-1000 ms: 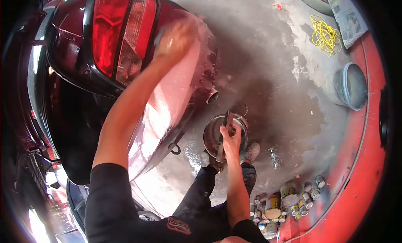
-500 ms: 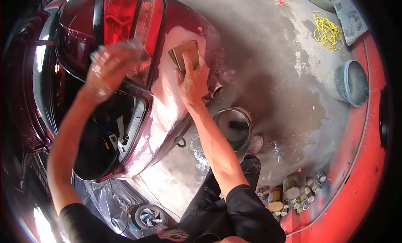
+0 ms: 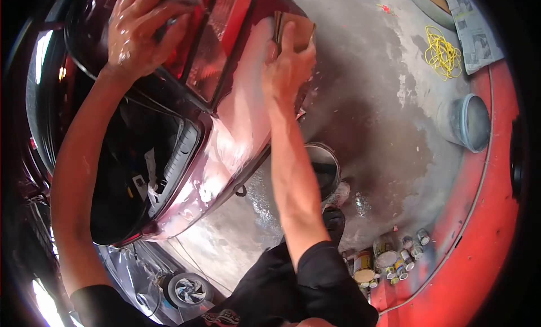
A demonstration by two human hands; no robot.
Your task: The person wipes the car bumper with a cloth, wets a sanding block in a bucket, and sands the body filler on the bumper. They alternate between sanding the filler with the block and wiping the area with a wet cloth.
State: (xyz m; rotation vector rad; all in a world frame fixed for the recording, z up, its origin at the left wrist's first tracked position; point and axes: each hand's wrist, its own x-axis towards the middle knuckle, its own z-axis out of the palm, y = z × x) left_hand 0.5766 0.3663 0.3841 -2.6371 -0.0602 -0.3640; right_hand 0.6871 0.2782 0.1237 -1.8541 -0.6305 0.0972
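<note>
My right hand (image 3: 288, 67) presses a folded piece of brown sandpaper (image 3: 300, 32) against the rear corner of a dark red car (image 3: 239, 121). Its index finger lies along the sheet, and layered edges show at the left. The body panel under it has a pale, sanded-looking patch that is wet and shiny. My left hand (image 3: 138, 36), wet, is curled over the red tail light (image 3: 217, 51). A greyish gleam shows between its thumb and fingers; I cannot tell what it holds.
Below my right forearm a bucket (image 3: 332, 163) stands on the wet concrete floor. Several paint cans (image 3: 386, 258) cluster near my feet. A grey bucket (image 3: 463, 123), yellow cord (image 3: 443, 53) and a red panel (image 3: 479, 231) lie to the right. A wheel (image 3: 190, 290) is at lower left.
My right hand has slid the sandpaper up and right along the panel. My left hand has moved up over the tail light. The view has shifted slightly.
</note>
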